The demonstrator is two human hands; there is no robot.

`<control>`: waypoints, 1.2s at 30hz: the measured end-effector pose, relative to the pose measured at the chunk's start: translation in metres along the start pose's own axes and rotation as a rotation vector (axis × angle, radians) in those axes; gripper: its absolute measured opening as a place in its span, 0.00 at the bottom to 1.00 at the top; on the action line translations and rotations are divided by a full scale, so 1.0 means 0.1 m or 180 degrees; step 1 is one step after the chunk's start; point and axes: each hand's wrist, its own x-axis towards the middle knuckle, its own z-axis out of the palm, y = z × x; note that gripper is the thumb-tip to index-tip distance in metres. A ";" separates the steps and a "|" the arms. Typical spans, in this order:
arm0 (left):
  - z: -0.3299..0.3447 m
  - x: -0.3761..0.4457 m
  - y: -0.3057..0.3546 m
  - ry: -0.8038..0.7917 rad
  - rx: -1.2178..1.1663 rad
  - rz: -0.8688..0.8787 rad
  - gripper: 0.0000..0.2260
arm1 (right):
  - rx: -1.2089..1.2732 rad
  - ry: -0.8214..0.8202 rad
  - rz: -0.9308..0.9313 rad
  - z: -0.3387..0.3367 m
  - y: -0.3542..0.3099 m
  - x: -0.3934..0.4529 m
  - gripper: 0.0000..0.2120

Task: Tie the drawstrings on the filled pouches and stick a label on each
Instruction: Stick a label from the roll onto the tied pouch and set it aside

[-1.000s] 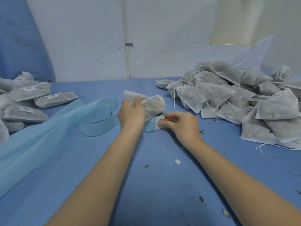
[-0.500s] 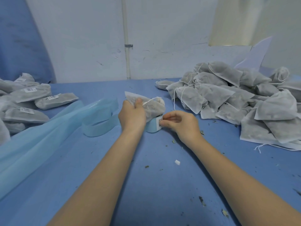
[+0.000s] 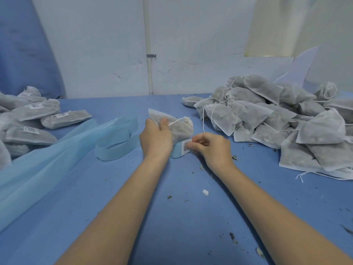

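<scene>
Since a second ago: right hand (image 3: 212, 148) has shifted slightly, fingers now pinching a label (image 3: 186, 146) at the end of the roll (image 3: 176, 151); left hand (image 3: 155, 138) unchanged, gripping a pouch (image 3: 179, 128). Pouch: grey-white mesh, filled with dark matter, neck gathered, white drawstring (image 3: 175, 121) across it; held mid-table (image 3: 172, 217) over the roll. Label: white, barcode printed. Right: heap (image 3: 277, 115) of unlabelled pouches. Left: labelled stack (image 3: 28, 119). Blue backing strip (image 3: 116, 138) looped beside the left hand.

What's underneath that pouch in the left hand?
Under the pouch the left hand grips sits a light-blue label roll; the right hand pinches a barcode label there. The roll's far side is covered.
</scene>
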 end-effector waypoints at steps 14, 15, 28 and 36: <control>-0.01 0.02 -0.02 -0.0016 -0.0063 -0.0006 0.12 | -0.0489 -0.0492 -0.0410 -0.08 -0.11 -0.21 0.08; -0.01 0.03 -0.03 -0.0013 -0.0081 -0.0008 0.13 | -0.0536 -0.0708 -0.0337 -0.11 -0.15 -0.22 0.08; -0.09 -0.09 0.09 -0.0706 -0.0937 0.0834 0.07 | 0.0195 -0.0471 -0.0759 -0.40 -0.53 -0.19 0.07; -0.05 -0.20 0.14 -0.1526 -0.1165 0.0906 0.03 | 0.0128 -0.0164 -0.0792 -0.45 -0.46 -0.09 0.06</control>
